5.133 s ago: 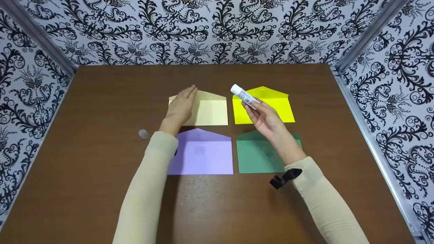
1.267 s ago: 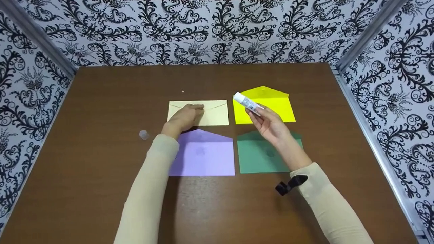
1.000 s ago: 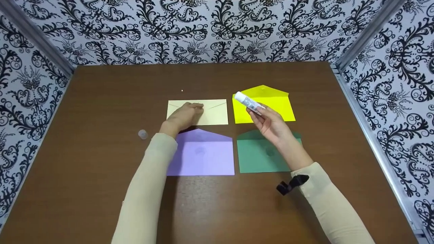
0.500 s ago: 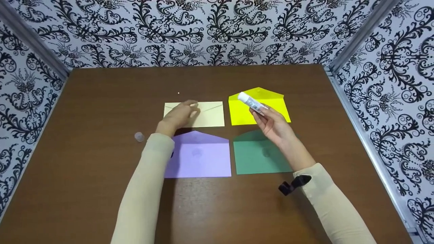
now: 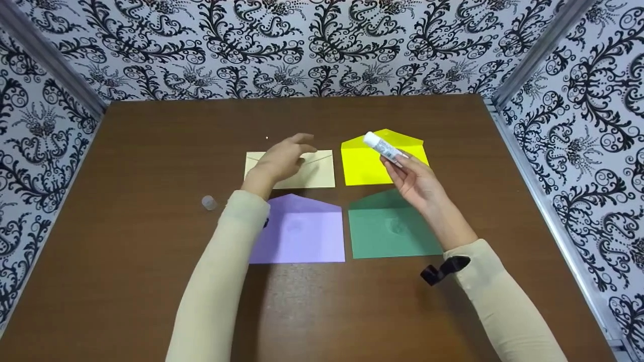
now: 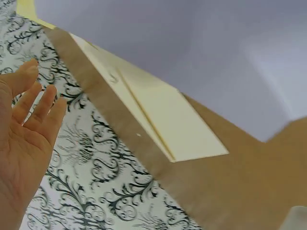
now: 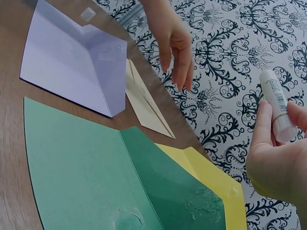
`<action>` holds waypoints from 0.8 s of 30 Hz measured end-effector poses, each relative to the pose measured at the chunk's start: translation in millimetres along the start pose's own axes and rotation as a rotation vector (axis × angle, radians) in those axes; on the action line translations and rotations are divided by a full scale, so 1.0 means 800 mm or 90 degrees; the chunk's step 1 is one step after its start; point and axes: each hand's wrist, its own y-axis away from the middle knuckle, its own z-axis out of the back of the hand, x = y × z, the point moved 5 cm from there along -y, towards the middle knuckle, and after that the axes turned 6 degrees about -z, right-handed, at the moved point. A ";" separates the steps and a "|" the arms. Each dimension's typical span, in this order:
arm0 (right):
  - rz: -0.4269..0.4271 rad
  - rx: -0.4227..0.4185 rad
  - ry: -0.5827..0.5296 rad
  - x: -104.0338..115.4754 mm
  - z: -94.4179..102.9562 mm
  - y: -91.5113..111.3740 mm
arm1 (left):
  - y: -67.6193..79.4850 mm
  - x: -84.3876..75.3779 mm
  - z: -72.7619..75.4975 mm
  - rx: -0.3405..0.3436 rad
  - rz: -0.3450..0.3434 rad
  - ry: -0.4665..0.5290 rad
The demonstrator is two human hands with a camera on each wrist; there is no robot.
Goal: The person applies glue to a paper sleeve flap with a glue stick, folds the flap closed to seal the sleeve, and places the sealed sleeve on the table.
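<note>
My right hand (image 5: 422,186) pinches a white glue stick (image 5: 383,147) over the yellow envelope (image 5: 367,166), whose flap is up. In the right wrist view the glue stick (image 7: 276,103) sits between thumb and fingers. My left hand (image 5: 284,158) hovers above the cream envelope (image 5: 319,173), its flap folded down; the left wrist view shows these fingers (image 6: 43,108) loose and holding nothing. Nearer to me lie a purple envelope (image 5: 307,236) and a green envelope (image 5: 387,234), both with flaps raised. Smeared glue shows on the green one in the right wrist view.
A small translucent cap (image 5: 209,202) lies on the brown table (image 5: 126,241) left of the envelopes. A tiny white speck (image 5: 266,137) sits behind the cream envelope. Walls covered in black-and-white patterned material (image 5: 261,45) enclose the back and sides.
The cream envelope's flap, up in the oldest frame, is now folded down. My left hand has lifted off it and shifted right. My right hand has moved slightly right with the glue stick.
</note>
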 end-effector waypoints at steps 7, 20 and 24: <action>0.011 -0.002 -0.016 0.013 0.001 0.003 | -0.014 -0.029 -0.011 0.002 -0.037 -0.020; 0.019 -0.010 -0.004 0.028 0.004 0.000 | -0.041 -0.077 -0.051 0.033 -0.088 -0.083; 0.028 -0.014 0.001 0.035 0.003 -0.004 | -0.049 -0.085 -0.063 0.051 -0.073 -0.102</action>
